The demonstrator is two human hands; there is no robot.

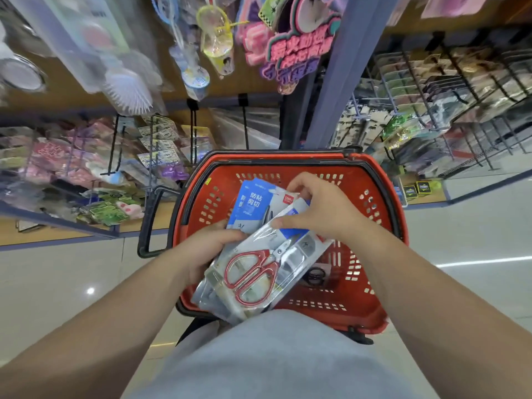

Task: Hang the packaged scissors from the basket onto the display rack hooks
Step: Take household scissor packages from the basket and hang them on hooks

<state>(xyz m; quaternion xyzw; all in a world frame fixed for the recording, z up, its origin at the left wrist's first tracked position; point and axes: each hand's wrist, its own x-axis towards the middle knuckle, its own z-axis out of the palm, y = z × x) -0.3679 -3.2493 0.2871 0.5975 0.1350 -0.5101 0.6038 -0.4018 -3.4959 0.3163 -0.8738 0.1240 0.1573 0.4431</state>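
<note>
A red plastic basket [371, 197] stands on the floor right in front of me. Over it my left hand [210, 249] grips a stack of clear packs; the top pack holds red-handled scissors [253, 275]. My right hand [322, 211] pinches the upper end of that same stack. Behind it lies a blue-and-white scissors pack [252, 203] with printed characters, leaning inside the basket. A dark-handled pair [316, 276] rests on the basket floor. The display rack hooks [193, 131] stick out from the wooden wall beyond the basket.
Hanging goods crowd the rack at left [72, 156] and a wire rack at right [449, 110]. A blue post [336, 82] rises behind the basket. Pink signs [290, 53] and brushes hang overhead. The black basket handle [149, 223] juts left. Pale tiled floor lies on both sides.
</note>
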